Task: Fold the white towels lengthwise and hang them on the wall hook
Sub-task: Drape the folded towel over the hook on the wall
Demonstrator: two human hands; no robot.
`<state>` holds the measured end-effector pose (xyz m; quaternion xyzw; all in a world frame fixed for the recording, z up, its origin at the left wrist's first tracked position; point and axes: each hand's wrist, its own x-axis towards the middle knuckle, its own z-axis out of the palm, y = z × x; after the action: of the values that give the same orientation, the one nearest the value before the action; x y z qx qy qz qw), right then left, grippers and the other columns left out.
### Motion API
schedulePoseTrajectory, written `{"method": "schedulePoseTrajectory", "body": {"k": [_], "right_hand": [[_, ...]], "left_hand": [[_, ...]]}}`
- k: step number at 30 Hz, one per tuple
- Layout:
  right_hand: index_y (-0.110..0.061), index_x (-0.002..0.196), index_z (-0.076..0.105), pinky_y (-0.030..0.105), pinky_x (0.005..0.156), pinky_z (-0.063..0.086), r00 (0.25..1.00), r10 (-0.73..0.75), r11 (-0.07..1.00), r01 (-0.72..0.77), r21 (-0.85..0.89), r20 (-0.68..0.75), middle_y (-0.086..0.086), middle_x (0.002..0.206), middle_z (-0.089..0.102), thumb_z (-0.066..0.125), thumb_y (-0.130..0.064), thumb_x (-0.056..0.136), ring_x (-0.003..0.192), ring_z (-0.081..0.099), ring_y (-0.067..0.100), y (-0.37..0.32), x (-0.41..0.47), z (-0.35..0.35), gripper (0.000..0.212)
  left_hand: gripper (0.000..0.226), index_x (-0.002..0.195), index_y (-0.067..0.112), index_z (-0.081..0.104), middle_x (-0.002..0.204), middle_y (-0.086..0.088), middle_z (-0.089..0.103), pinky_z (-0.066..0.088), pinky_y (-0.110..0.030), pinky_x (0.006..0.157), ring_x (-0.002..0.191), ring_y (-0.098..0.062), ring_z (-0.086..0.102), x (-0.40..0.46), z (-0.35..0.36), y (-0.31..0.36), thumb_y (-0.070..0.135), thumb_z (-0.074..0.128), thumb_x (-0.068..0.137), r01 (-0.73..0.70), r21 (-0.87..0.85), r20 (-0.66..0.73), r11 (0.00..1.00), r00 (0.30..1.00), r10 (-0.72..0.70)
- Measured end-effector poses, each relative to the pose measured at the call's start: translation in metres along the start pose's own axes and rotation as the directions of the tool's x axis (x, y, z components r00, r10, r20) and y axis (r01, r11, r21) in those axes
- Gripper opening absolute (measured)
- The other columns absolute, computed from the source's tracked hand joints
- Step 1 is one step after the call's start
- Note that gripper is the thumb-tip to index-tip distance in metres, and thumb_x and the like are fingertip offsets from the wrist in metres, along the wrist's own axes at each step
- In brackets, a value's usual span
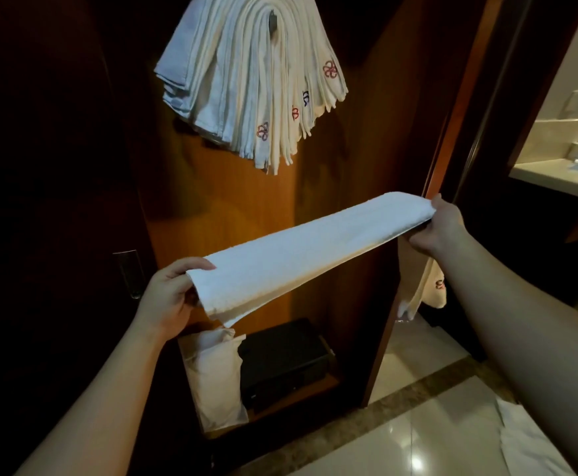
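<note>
head view: your left hand (169, 293) and right hand (435, 228) each pinch one end of the folded towel (301, 255), fingers curled round it, keeping it taut and narrow. beyond, hung towels (246, 84) crowd the wall hook (272, 20), so yours likely goes over them.

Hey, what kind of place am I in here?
Probably a hotel room's wardrobe alcove: a black safe sits on the low shelf, logo-embroidered white towels hang from a wall hook, and a bathroom vanity counter shows on the right.
</note>
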<state>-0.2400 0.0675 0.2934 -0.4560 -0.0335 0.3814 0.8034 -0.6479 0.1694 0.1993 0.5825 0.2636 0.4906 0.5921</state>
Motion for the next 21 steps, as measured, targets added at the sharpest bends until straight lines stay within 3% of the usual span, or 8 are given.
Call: {"method": "schedulePoseTrajectory", "body": {"k": [3,7,11,13,15,17,19,21], "right_hand": [[-0.012,0.131,0.056,0.047,0.063,0.061,1.000,0.014,1.000,-0.014,-0.003,0.025,0.011,0.109,0.076,0.061,-0.041,0.098,0.092,0.075,0.035,0.004,0.000,-0.002,0.044],[-0.014,0.141,0.049,0.054,0.081,0.056,0.992,0.041,0.999,-0.038,-0.027,0.123,0.013,0.125,0.070,0.040,-0.055,0.102,0.111,0.067,0.039,0.007,-0.003,-0.001,0.057],[-0.013,0.146,0.045,0.058,0.090,0.048,0.979,0.025,0.999,-0.033,0.032,0.204,0.015,0.134,0.064,0.028,-0.057,0.105,0.120,0.061,0.041,0.012,-0.010,0.006,0.062],[-0.012,0.146,0.044,0.057,0.090,0.049,0.978,0.011,0.997,-0.028,0.078,0.209,0.015,0.132,0.065,0.030,-0.056,0.105,0.118,0.062,0.041,0.014,-0.017,0.014,0.062],[-0.012,0.147,0.042,0.056,0.087,0.051,0.979,-0.003,0.992,-0.022,0.124,0.202,0.016,0.131,0.065,0.036,-0.054,0.104,0.116,0.063,0.041,0.015,-0.022,0.023,0.060],[-0.013,0.146,0.043,0.058,0.088,0.053,0.979,-0.006,0.989,-0.024,0.146,0.204,0.016,0.127,0.068,0.041,-0.052,0.103,0.112,0.066,0.042,0.014,-0.027,0.031,0.058],[-0.013,0.140,0.047,0.059,0.080,0.056,0.976,-0.003,0.988,-0.031,0.153,0.217,0.017,0.118,0.072,0.046,-0.052,0.102,0.103,0.070,0.042,0.017,-0.033,0.041,0.055],[-0.013,0.134,0.051,0.059,0.072,0.058,0.975,0.008,0.987,-0.043,0.153,0.224,0.017,0.112,0.074,0.049,-0.051,0.100,0.098,0.072,0.042,0.022,-0.039,0.051,0.052]], "left_hand": [[0.047,0.063,0.022,0.071,0.091,0.004,0.068,0.038,-0.037,0.064,0.092,-0.036,0.053,0.000,-0.004,-0.006,-0.007,0.047,0.092,0.031,-0.027,0.047,0.999,0.998,-0.029],[0.020,0.062,0.017,0.064,0.098,-0.012,0.055,0.041,-0.030,0.060,0.095,-0.036,0.051,-0.005,-0.007,-0.014,0.015,0.052,0.078,0.119,-0.132,0.096,0.984,0.990,-0.107],[0.025,0.061,0.017,0.055,0.086,-0.007,0.061,0.049,-0.036,0.071,0.093,-0.027,0.059,-0.008,-0.001,-0.035,0.029,0.063,0.082,0.210,-0.229,-0.008,0.950,0.976,-0.218],[0.018,0.066,0.019,0.054,0.097,-0.001,0.068,0.058,-0.042,0.076,0.107,-0.029,0.059,-0.009,0.003,-0.049,0.015,0.070,0.075,0.282,-0.304,0.006,0.910,0.956,-0.294],[0.023,0.074,0.018,0.053,0.121,-0.009,0.061,0.059,-0.053,0.079,0.116,-0.038,0.055,-0.009,0.005,-0.065,-0.003,0.062,0.076,0.350,-0.334,0.020,0.875,0.931,-0.365],[0.032,0.080,0.018,0.055,0.129,-0.017,0.052,0.053,-0.064,0.091,0.117,-0.044,0.054,-0.009,0.008,-0.081,-0.013,0.055,0.078,0.418,-0.309,-0.033,0.854,0.893,-0.449],[0.036,0.088,0.019,0.057,0.128,-0.019,0.049,0.053,-0.058,0.091,0.113,-0.044,0.057,-0.010,0.015,-0.096,-0.016,0.049,0.081,0.470,-0.226,-0.108,0.853,0.859,-0.501],[0.040,0.098,0.022,0.059,0.126,-0.014,0.048,0.054,-0.046,0.075,0.106,-0.040,0.058,-0.011,0.028,-0.108,-0.014,0.046,0.085,0.525,-0.117,-0.214,0.843,0.816,-0.538]]}}
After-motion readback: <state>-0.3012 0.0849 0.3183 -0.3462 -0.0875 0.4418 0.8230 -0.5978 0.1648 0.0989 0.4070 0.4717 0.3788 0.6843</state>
